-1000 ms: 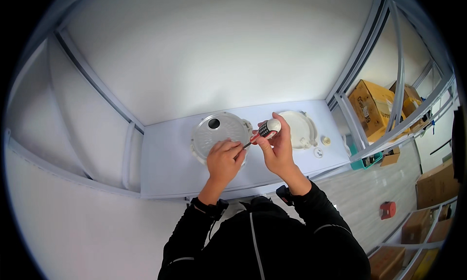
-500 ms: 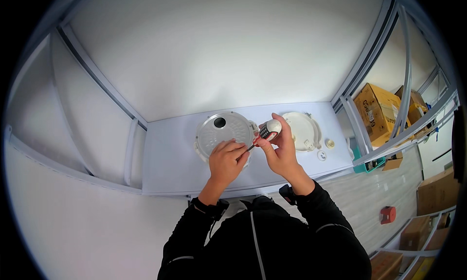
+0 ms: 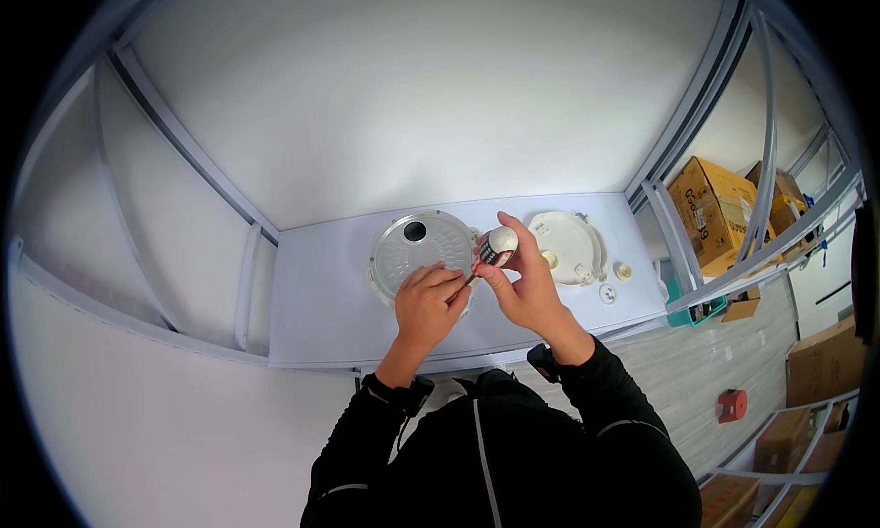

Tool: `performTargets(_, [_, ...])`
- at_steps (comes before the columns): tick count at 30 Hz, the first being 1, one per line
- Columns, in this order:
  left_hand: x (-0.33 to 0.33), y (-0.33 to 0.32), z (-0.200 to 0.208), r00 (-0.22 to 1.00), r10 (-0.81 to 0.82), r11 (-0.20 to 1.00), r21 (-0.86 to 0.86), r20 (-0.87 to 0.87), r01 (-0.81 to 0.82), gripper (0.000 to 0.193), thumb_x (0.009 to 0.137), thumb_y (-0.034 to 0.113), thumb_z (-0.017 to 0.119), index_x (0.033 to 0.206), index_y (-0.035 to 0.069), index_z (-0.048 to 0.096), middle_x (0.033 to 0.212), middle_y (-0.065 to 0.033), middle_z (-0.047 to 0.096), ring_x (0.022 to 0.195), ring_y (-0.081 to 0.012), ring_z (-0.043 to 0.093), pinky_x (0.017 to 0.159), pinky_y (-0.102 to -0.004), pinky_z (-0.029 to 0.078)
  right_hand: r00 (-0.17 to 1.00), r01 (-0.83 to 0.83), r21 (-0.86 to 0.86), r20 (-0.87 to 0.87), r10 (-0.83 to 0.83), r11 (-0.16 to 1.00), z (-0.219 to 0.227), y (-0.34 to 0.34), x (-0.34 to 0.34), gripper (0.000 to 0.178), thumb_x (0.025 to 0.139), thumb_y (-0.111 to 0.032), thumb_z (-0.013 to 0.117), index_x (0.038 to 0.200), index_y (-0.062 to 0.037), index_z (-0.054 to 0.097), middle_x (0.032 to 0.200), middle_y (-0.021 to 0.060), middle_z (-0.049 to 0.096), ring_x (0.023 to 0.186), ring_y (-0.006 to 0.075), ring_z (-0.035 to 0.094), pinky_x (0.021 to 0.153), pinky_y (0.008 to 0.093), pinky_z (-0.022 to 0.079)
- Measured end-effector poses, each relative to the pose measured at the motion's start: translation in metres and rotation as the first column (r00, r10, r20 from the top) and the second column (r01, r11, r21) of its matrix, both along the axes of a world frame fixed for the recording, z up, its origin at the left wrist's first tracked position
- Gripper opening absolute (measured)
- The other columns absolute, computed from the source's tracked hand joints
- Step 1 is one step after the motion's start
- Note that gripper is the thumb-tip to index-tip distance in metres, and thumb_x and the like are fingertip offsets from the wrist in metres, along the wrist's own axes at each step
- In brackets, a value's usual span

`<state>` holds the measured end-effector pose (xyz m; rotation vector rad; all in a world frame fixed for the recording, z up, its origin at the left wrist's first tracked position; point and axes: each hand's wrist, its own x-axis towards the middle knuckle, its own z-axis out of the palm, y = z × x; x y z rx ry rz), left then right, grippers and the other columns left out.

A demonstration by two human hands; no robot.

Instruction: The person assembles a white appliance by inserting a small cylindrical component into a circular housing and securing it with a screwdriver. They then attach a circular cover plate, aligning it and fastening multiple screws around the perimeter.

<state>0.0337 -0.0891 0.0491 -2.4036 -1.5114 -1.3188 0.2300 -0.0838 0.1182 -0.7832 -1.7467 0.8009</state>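
My right hand is closed around the handle of a screwdriver, white, black and red. Its thin shaft slants down to the left, toward the near right edge of a round metal lid plate. That plate lies on the table, with dimples in its middle and a dark oval spot near its far edge. My left hand rests at the plate's near edge, fingers bent together around the screwdriver's tip. What those fingers pinch, and the tip itself, are hidden.
Right of my hands lies a round cream plastic cover, with a small cream round piece at its left edge. A cream cap and a small white disc lie further right. Grey frame posts flank the white table.
My right hand and the screwdriver's handle have shifted slightly left, and the handle has turned a little. My left hand stays almost where it was.
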Motion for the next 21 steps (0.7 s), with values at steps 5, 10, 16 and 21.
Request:
performTargets(5, [0.004, 0.000, 0.001, 1.000, 0.014, 1.000, -0.022, 0.015, -0.014, 0.016, 0.083, 0.023, 0.084, 0.096, 0.015, 0.085, 0.103, 0.0037, 0.079, 0.111, -0.0250, 0.074, 0.094, -0.0425, 0.057, 0.997, -0.075, 0.079, -0.029, 0.077, 0.994, 0.009, 0.000, -0.002, 0.069, 0.104, -0.009, 0.067, 0.162, -0.0031, 0.029, 0.143, 0.0230, 0.062, 0.118, 0.0285, 0.070, 0.099, 0.0414, 0.058])
performTargets(10, [0.003, -0.003, 0.003, 0.999, 0.038, 0.999, -0.025, 0.015, -0.037, 0.014, 0.083, 0.023, 0.084, 0.094, 0.016, 0.084, 0.102, 0.0025, 0.079, 0.110, -0.0259, 0.074, 0.093, -0.0433, 0.056, 0.989, 0.000, 0.261, 0.145, -0.039, 0.965, 0.030, 0.003, -0.003, 0.065, 0.098, -0.010, 0.075, 0.154, -0.0023, 0.042, 0.138, 0.0210, 0.064, 0.119, 0.0309, 0.069, 0.097, 0.0408, 0.056])
performTargets(16, [0.009, -0.002, 0.002, 0.994, 0.092, 0.993, -0.085, 0.054, -0.087, 0.014, 0.079, 0.025, 0.085, 0.091, 0.017, 0.083, 0.102, -0.0024, 0.079, 0.109, -0.0255, 0.074, 0.103, -0.0512, 0.050, 0.967, 0.172, 0.349, 0.116, -0.225, 0.921, 0.031, 0.010, -0.007, 0.060, 0.090, -0.008, 0.082, 0.144, -0.0017, 0.057, 0.126, 0.0185, 0.066, 0.113, 0.0313, 0.069, 0.092, 0.0393, 0.057])
performTargets(21, [0.019, -0.006, 0.002, 0.983, 0.182, 0.975, -0.136, 0.038, -0.175, 0.011, 0.079, 0.022, 0.083, 0.087, 0.016, 0.081, 0.101, -0.0017, 0.079, 0.112, -0.0250, 0.073, 0.118, -0.0609, 0.032, 0.993, 0.109, 0.347, -0.007, -0.114, 0.932, 0.030, 0.012, -0.016, 0.060, 0.087, -0.005, 0.083, 0.143, -0.0018, 0.060, 0.126, 0.0197, 0.066, 0.108, 0.0295, 0.067, 0.093, 0.0375, 0.055])
